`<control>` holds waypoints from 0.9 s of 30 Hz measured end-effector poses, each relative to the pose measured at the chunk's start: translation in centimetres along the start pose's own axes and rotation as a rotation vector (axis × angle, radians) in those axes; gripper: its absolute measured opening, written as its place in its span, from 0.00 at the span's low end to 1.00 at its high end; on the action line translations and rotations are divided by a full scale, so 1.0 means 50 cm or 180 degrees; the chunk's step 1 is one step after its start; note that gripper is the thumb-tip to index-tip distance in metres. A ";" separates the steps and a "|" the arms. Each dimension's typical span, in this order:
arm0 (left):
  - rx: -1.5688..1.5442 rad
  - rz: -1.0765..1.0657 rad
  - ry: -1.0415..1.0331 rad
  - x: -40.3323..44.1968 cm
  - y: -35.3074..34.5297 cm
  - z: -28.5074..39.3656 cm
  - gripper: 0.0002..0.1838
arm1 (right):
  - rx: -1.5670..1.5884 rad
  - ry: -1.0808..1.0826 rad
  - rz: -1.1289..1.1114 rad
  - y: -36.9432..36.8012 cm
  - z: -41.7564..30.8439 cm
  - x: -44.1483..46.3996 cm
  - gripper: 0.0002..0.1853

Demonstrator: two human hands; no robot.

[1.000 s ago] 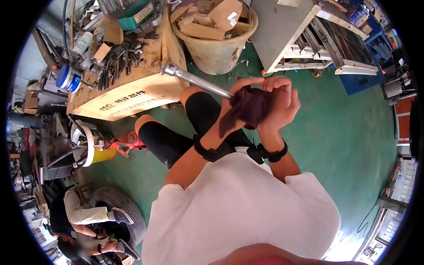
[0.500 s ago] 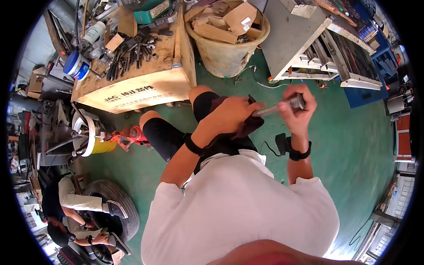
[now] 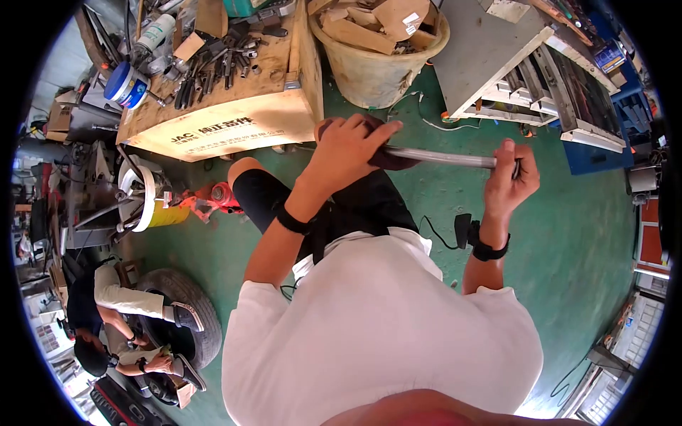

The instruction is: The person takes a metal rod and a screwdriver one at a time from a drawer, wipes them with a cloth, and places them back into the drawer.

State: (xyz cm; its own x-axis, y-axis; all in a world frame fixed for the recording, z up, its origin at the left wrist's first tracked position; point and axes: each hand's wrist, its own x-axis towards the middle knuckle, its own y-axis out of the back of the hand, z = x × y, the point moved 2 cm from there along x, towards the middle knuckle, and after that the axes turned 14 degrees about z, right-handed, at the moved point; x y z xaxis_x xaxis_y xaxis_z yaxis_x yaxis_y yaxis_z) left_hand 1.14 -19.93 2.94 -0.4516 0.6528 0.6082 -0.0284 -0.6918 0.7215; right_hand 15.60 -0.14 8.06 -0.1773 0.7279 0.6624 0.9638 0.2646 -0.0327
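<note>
My left hand (image 3: 346,151) is closed over a dark maroon cloth (image 3: 398,162), which is wrapped around one end of a long metal bar (image 3: 444,156). The fingers hide most of the cloth. At the bar's other end, where it thickens into a cylinder, my right hand (image 3: 510,181) grips with the thumb up. The bar lies nearly level between both hands, above my knees and the floor.
Ahead stand a wooden crate (image 3: 213,136) with sockets and tools on top, a bin (image 3: 369,74) of cardboard scraps and a grey cabinet (image 3: 483,53). A red jack (image 3: 222,197) and yellow bucket (image 3: 160,206) are left. A co-worker (image 3: 128,298) sits by a tyre (image 3: 199,312).
My hands have moved apart, the left going left along with the cloth and the right going right. More of the bar now shows between them. The view has shifted slightly.
</note>
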 end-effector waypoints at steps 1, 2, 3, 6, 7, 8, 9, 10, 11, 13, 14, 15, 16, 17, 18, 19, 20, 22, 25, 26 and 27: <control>0.0017 -0.0011 0.0004 -0.010 -0.002 -0.012 0.38 | 0.0013 -0.0016 -0.0001 -0.004 0.000 0.001 0.15; -0.0382 0.0129 0.0457 -0.021 -0.002 -0.028 0.37 | 0.0252 -0.0410 0.0088 -0.007 0.005 0.002 0.16; -0.0791 0.0259 0.0919 -0.027 0.000 -0.033 0.37 | 0.0473 -0.0812 0.0178 -0.007 0.011 0.000 0.16; -0.1969 0.1509 0.1624 -0.036 -0.003 -0.029 0.35 | 0.0931 -0.1738 0.0293 -0.019 0.035 -0.012 0.17; -0.2090 0.1854 0.1318 -0.030 -0.005 -0.031 0.35 | 0.0966 -0.1826 0.0352 -0.035 0.027 -0.023 0.17; -0.2554 0.2052 0.1343 -0.024 -0.013 -0.030 0.27 | 0.0938 -0.1812 0.0372 -0.039 0.027 -0.037 0.17; -0.3318 0.2208 0.1853 -0.017 -0.016 -0.022 0.25 | 0.1164 -0.1976 0.0243 -0.046 0.038 -0.057 0.17; -0.4070 0.2342 0.2380 -0.008 -0.017 -0.010 0.23 | 0.1395 -0.2147 0.0101 -0.052 0.048 -0.076 0.16; -0.4069 0.2341 0.2390 0.002 -0.018 0.004 0.23 | 0.1388 -0.2154 0.0099 -0.056 0.052 -0.090 0.16; -0.5752 0.2692 0.2326 0.019 -0.024 0.025 0.22 | 0.1287 -0.2076 -0.0140 -0.067 0.056 -0.115 0.14; -0.5736 0.2689 0.2320 0.020 -0.031 0.024 0.22 | 0.1303 -0.2084 -0.0138 -0.069 0.060 -0.126 0.14; -0.6020 0.2371 0.2134 0.026 -0.039 0.025 0.26 | 0.1158 -0.1955 -0.0274 -0.071 0.062 -0.135 0.14; -0.6294 0.2043 0.1948 0.031 -0.047 0.031 0.31 | 0.1008 -0.1825 -0.0409 -0.071 0.060 -0.143 0.14; -0.6434 0.2229 0.1945 0.033 -0.060 0.045 0.31 | 0.0921 -0.1800 -0.0476 -0.072 0.058 -0.152 0.15; -0.6434 0.2227 0.1951 0.034 -0.067 0.055 0.31 | 0.0918 -0.1803 -0.0474 -0.072 0.050 -0.159 0.15; -0.5876 0.2252 0.1912 0.034 -0.071 0.062 0.30 | 0.0889 -0.1856 -0.0541 -0.074 0.042 -0.164 0.16; -0.5322 0.2266 0.1863 0.033 -0.072 0.068 0.30 | 0.0861 -0.1905 -0.0610 -0.076 0.035 -0.167 0.16; -0.5178 0.2156 0.2049 0.030 -0.070 0.068 0.26 | 0.0815 -0.1852 -0.0610 -0.081 0.031 -0.166 0.18; -0.6298 0.2842 0.1998 0.035 -0.060 0.055 0.26 | 0.0711 -0.2211 -0.0884 -0.086 0.052 -0.172 0.21; -0.6285 0.2875 0.1999 0.030 -0.055 0.038 0.26 | 0.0753 -0.2483 -0.1097 -0.086 0.061 -0.177 0.23; -0.5793 0.2956 0.1790 0.031 -0.040 0.018 0.25 | 0.0804 -0.2754 -0.1325 -0.089 0.069 -0.180 0.25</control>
State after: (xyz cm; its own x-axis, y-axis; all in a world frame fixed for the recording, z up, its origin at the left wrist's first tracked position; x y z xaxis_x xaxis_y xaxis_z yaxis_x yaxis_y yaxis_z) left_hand 1.30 -17.23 2.74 -0.9846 0.1267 0.1206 -0.1586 -0.3556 -0.9211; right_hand 12.22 -5.69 -0.32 -0.6730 0.7308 -0.1141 0.7389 0.6577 -0.1466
